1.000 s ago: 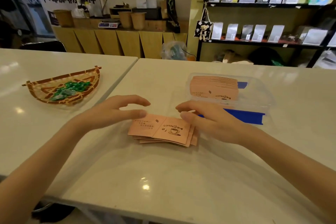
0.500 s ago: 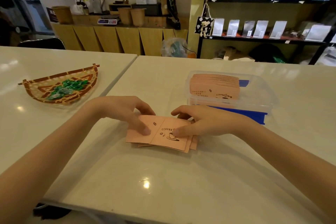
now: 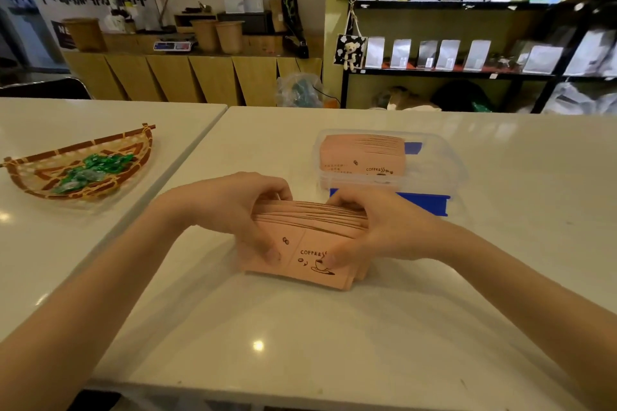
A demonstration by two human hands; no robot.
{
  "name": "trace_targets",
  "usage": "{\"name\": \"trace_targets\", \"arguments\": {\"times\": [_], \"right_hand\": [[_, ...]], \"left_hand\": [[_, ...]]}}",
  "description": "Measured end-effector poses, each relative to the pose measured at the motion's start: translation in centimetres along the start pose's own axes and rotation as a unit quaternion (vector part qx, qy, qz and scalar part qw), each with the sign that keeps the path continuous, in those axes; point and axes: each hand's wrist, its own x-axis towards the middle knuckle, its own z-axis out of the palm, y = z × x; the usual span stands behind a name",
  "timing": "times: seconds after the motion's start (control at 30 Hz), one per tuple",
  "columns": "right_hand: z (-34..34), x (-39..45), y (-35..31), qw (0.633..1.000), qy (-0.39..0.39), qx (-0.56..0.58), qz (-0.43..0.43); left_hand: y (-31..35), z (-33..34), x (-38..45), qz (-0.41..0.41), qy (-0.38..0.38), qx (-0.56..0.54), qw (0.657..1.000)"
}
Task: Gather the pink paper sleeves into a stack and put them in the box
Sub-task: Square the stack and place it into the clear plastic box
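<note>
Stack of pink paper sleeves (image 3: 310, 230) stands on edge on white table (image 3: 300, 344), front sleeve printed with coffee cup. Left hand (image 3: 233, 210) and right hand (image 3: 380, 230) clamp stack from opposite ends, thumbs on front face. Clear plastic box (image 3: 447, 163) just behind hands, already holding more sleeves (image 3: 360, 153). Woven basket (image 3: 30, 173) with green sweets at left, well apart.

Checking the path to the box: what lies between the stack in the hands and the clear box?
In the head view, only the blue lid under the clear box lies between it and the stack; otherwise bare tabletop.
</note>
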Motion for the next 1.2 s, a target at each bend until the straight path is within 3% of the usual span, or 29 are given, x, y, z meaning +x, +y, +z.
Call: {"name": "trace_targets", "arguments": {"times": [0.17, 0.27, 0.7, 0.83, 1.0, 1.2], "right_hand": [[-2.7, -3.4, 1.9, 0.991, 0.126, 0.011, -0.035], [-2.7, -4.4, 3.2, 0.986, 0.159, 0.032, -0.031], [-1.5, -5.5, 5.8, 0.986, 0.137, 0.095, 0.026], [-1.2, -6.2, 6.8, 0.974, 0.148, 0.171, 0.027], [0.4, -6.6, 6.8, 0.944, 0.134, 0.301, 0.012], [2.7, -5.2, 6.3, 0.908, 0.174, 0.379, 0.044]], "left_hand": [[3.0, 1.6, 1.5, 0.095, 0.149, -0.059, 0.982], [3.8, 3.1, 2.3, 0.122, 0.196, -0.095, 0.968], [3.0, 5.8, 3.0, 0.088, 0.172, -0.168, 0.967], [2.9, 6.2, 2.3, 0.061, 0.166, -0.212, 0.961], [3.1, 8.5, 1.5, 0.066, 0.187, -0.372, 0.907], [3.8, 10.2, 2.3, 0.053, 0.208, -0.462, 0.861]]}}
